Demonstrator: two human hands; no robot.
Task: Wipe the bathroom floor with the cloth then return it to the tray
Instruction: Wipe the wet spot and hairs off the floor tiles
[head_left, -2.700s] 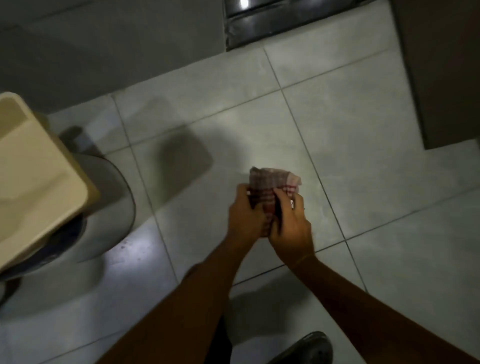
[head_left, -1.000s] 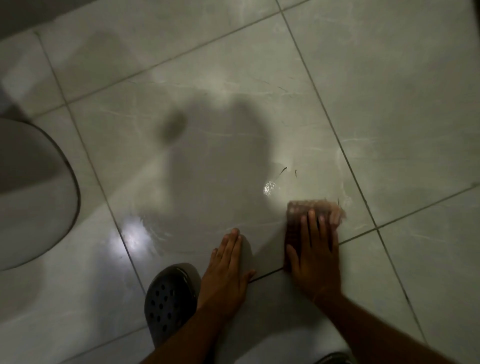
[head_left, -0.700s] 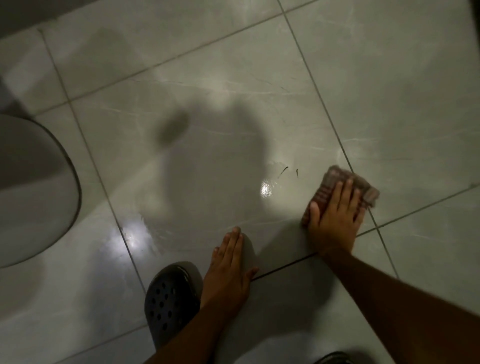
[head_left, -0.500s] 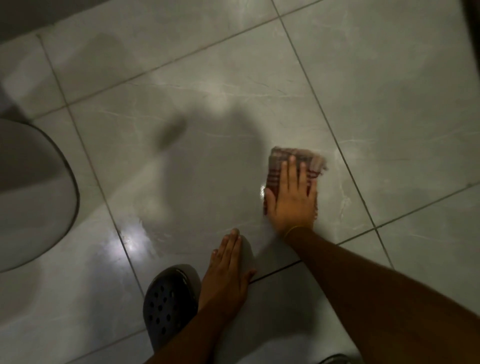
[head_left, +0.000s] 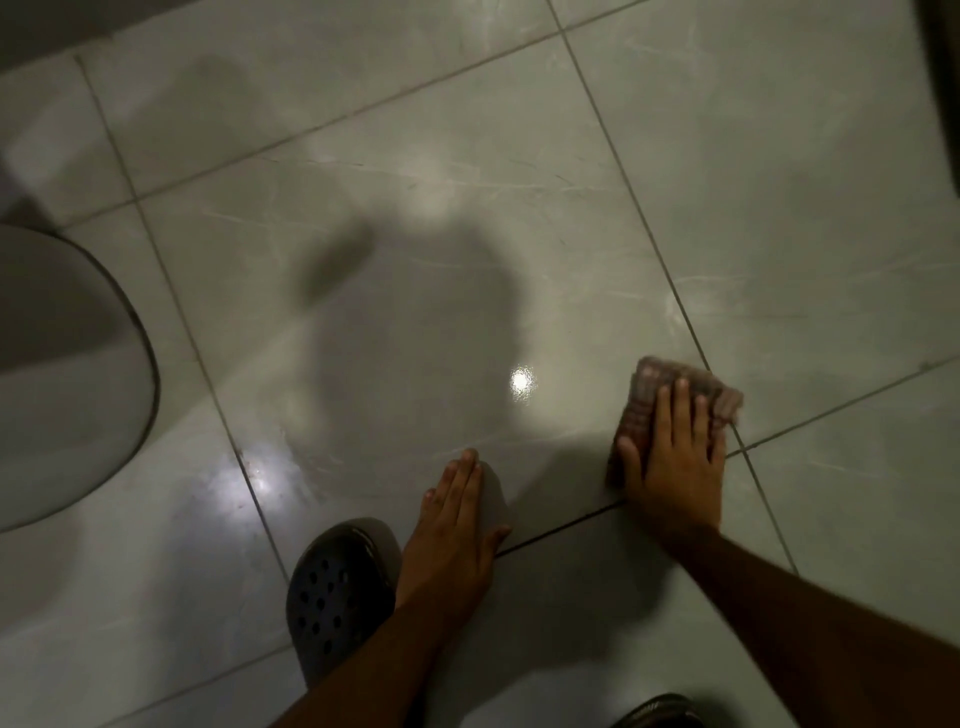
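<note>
A folded checked cloth (head_left: 649, 395), reddish and pale, lies flat on the glossy grey floor tiles (head_left: 415, 260). My right hand (head_left: 675, 457) presses down on it with the fingers spread over the fabric, near a tile joint at the right. My left hand (head_left: 457, 525) rests flat on the floor, fingers together, holding nothing, a little left of the cloth. The tray is out of view.
A rounded pale base (head_left: 62, 374) of a bathroom fixture fills the left edge. A dark perforated clog (head_left: 337, 587) stands beside my left wrist, and a second shoe (head_left: 657, 714) shows at the bottom edge. A dark vertical edge (head_left: 948, 78) borders the top right.
I have come down from holding the cloth in both hands to the floor. In the last half second my right hand slid the cloth right and toward me; the left hand stayed planted.
</note>
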